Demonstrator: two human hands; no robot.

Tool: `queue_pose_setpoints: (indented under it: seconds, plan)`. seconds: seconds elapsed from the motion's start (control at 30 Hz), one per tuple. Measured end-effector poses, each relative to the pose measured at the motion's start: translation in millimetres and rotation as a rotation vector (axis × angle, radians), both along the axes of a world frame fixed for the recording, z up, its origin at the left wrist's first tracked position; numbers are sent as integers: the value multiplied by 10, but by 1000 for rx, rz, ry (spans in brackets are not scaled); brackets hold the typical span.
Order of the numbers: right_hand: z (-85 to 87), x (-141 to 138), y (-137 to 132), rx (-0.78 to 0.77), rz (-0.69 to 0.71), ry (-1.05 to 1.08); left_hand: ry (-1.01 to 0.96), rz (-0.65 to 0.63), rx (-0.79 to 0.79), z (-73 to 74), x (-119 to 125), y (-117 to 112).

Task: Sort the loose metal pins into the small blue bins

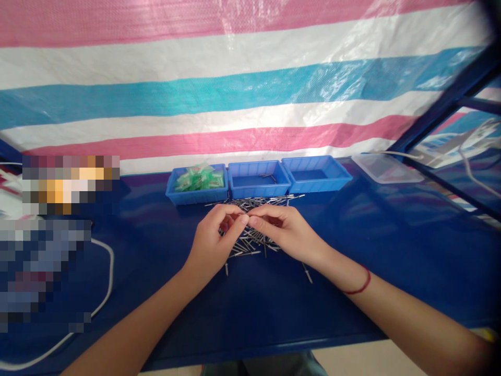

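My left hand point(215, 232) and my right hand point(287, 230) meet fingertip to fingertip above a loose pile of metal blind rivets point(252, 243). Thumb and forefinger are pinched together on both hands. Whatever sits between the fingertips is too small and too covered to name. The pile spreads behind and beneath the hands, which hide its middle. Single rivets lie apart from it, one rivet point(226, 269) near my left wrist and another rivet point(307, 273) below my right wrist.
Three blue bins line the back: a left bin point(195, 197) with green-and-clear plastic packets point(199, 178), a middle bin point(260, 194) with a few rivets, and a right bin point(319, 186). A clear lid point(387, 168) lies right. A white cable point(111, 271) curves across the blue table's left side.
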State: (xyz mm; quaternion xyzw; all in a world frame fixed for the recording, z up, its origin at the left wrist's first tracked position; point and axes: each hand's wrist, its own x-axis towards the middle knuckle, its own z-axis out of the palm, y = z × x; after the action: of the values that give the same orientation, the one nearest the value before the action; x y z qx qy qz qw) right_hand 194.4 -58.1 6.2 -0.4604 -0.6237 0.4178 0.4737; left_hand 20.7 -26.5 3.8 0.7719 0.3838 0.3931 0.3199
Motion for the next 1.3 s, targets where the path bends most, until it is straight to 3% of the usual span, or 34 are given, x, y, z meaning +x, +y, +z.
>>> queue_pose_setpoints:
  seconds: [0.2, 0.4, 0.57, 1.03, 1.17, 1.3]
  plan:
    - [-3, -9, 5, -45, -24, 35, 12, 11, 131, 55, -16, 10]
    - [-26, -3, 15, 19, -114, 105, 17, 2, 257, 92, -12, 8]
    - [4, -17, -20, 67, -168, 142, 21, 15, 244, 65, -15, 32]
    - [42, -62, -86, 111, -92, 144, 126, -100, 162, 48, -13, 41]
    - [46, 14, 32, 70, -214, 160, 168, -26, 139, 36, -37, 81]
    - [7, 237, 264, 127, -346, 48, 218, 48, 173, 68, -84, 147]
